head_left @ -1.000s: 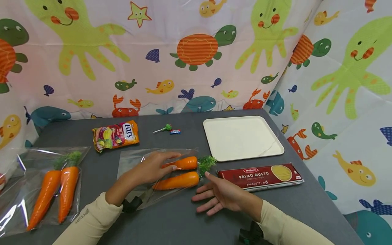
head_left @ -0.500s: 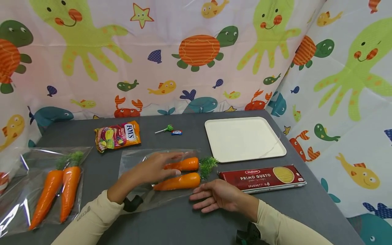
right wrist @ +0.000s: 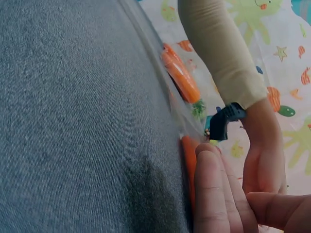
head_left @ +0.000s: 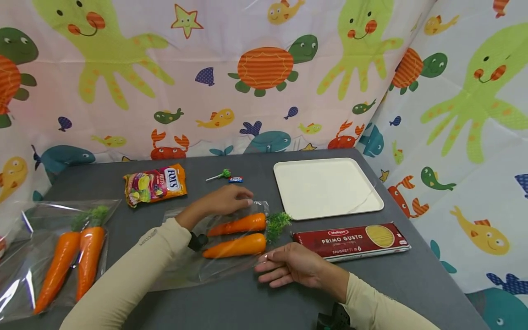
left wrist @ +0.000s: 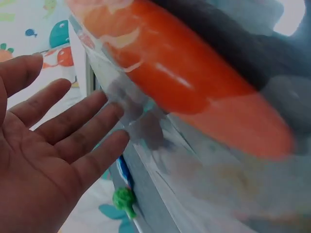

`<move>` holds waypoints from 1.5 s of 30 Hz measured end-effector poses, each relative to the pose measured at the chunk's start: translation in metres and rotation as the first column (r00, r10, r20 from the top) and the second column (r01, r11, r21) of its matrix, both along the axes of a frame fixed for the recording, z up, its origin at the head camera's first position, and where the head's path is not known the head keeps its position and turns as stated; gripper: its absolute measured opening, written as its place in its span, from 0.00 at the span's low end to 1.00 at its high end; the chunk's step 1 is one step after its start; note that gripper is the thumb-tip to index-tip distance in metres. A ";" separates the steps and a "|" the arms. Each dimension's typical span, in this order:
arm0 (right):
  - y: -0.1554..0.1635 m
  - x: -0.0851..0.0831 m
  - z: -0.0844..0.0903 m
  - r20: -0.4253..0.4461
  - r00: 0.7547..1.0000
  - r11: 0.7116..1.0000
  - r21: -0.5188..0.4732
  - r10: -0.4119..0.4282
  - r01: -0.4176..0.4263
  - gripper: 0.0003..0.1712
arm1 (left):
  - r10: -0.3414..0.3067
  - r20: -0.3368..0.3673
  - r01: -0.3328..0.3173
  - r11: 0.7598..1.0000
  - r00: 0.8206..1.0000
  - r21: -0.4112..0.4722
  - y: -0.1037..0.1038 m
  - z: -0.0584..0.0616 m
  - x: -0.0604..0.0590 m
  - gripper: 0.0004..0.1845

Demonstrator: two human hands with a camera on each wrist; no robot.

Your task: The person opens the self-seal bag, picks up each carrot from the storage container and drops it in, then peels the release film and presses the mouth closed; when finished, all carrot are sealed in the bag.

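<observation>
Two orange carrots (head_left: 237, 246) with a feathery green top (head_left: 278, 225) lie side by side in a clear plastic bag (head_left: 181, 275), the tops sticking out at its right end. My left hand (head_left: 226, 200) is over the far right part of this bag; in the left wrist view its fingers (left wrist: 82, 116) are extended, tips near the plastic, holding nothing. My right hand (head_left: 290, 266) is at the near right corner of the bag, thumb and forefinger pinching the plastic edge. In the right wrist view its fingers (right wrist: 214, 189) lie together beside a carrot.
At left lies another clear bag (head_left: 24, 275) with two carrots (head_left: 90, 252). Behind are a FOX'S sweets packet (head_left: 155, 184), a lollipop (head_left: 224, 173) and a small blue wrapped sweet (head_left: 236, 179). A cream tray (head_left: 327, 188) and a spaghetti packet (head_left: 350, 241) sit at right.
My left hand has lifted off the upper carrot and moved away toward the far right edge of the bag. My right hand has come in at the bag's near corner, thumb and fingers closing together.
</observation>
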State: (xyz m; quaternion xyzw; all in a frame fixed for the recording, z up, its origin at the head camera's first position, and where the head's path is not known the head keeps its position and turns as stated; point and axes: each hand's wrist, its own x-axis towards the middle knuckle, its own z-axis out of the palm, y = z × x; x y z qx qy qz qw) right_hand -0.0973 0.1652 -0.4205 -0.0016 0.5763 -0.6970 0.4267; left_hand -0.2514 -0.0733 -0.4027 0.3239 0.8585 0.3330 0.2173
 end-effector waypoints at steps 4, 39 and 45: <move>-0.002 0.000 0.000 -0.004 1.000 1.000 -0.005 0.006 -0.006 0.23 | -0.041 0.044 0.042 0.999 0.998 -0.031 0.012 -0.001 -0.008 0.23; 0.026 -0.040 0.047 -0.519 0.853 0.958 0.212 -0.058 0.194 0.19 | 0.253 0.125 -0.282 0.885 0.959 0.370 -0.031 0.039 0.012 0.16; 0.028 -0.043 0.060 -0.676 0.736 0.906 0.290 -0.032 0.306 0.15 | 0.298 0.141 -0.329 0.822 0.944 0.465 -0.038 0.043 0.026 0.19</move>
